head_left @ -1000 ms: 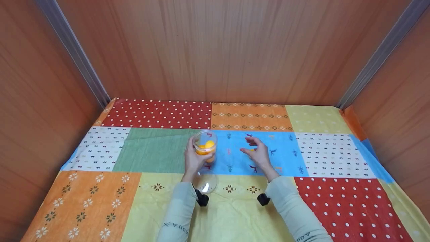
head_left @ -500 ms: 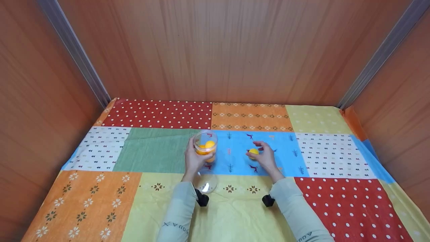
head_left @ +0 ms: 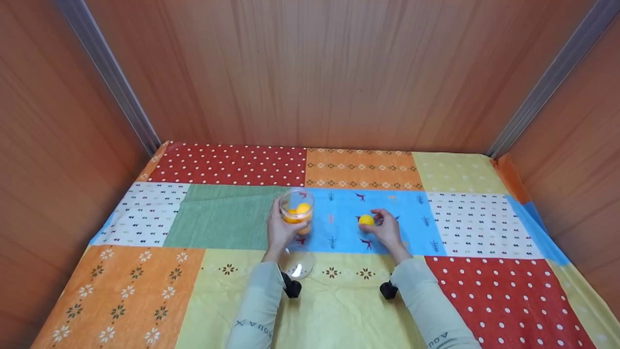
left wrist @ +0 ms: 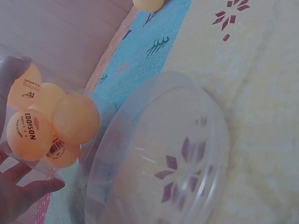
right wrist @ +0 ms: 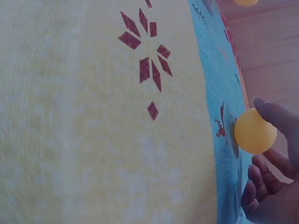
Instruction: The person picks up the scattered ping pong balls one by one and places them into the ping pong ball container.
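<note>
My left hand [head_left: 282, 229] grips a clear plastic jar [head_left: 296, 198], standing upright and uncapped on the blue cloth patch. Several orange ping-pong balls [left wrist: 75, 119] lie inside it, some printed with lettering. To the jar's right, my right hand [head_left: 386, 231] pinches another orange ping-pong ball [head_left: 366, 220] between thumb and fingers, low over the cloth. In the right wrist view the thumb presses one side of this ball [right wrist: 255, 130], while the other fingers curl loosely below. A round clear lid [head_left: 296, 264] lies flat just in front of the jar, near the left wrist.
A patchwork tablecloth [head_left: 227, 218] covers the table. Wood-grain panels [head_left: 319, 72] rise at the back and both sides, with metal posts [head_left: 537, 77] at the corners. A black wrist camera [head_left: 291, 286] sits on the left wrist.
The right hand shifts slightly right and its fingers close onto the ball, which was mostly hidden behind them a second ago. The left hand, jar and lid stay put.
</note>
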Available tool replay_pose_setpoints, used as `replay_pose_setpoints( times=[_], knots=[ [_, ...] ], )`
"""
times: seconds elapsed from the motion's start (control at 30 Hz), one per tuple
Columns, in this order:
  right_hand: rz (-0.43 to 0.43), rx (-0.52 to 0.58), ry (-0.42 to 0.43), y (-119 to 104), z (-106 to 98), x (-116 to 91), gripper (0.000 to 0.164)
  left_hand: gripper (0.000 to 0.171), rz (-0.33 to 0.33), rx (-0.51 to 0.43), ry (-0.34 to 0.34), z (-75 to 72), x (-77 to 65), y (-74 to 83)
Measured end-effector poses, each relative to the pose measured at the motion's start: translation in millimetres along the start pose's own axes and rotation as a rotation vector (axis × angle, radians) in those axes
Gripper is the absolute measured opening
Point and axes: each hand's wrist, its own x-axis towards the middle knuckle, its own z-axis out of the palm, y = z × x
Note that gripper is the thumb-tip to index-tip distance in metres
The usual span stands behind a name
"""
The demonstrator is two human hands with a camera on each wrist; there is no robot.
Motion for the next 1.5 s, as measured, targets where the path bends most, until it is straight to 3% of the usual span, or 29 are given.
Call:
replay_pose_setpoints(
  times=[0.2, 0.43, 1.0, 1.5],
  knots=[
    [0.021, -0.019, -0.009, 2.3, 2.0, 0.2, 0.053, 0.08, -0.009, 0.009, -0.004, 0.0, -0.5, 0.1],
    [0.015, -0.04, -0.013, 2.5, 3.2, 0.2, 0.049, 0.079, 0.025, 0.004, -0.002, -0.3, -0.2, -2.1],
    [0.022, -0.017, -0.017, -2.1, 3.9, 0.6, 0.044, 0.08, -0.003, 0.018, -0.005, 0.3, 0.4, -1.2],
    [-0.048, -0.025, -0.016, -31.0, 8.3, -0.3, 0.045, 0.084, 0.028, 0.022, 0.003, -1.5, -0.9, 1.1]
  ],
)
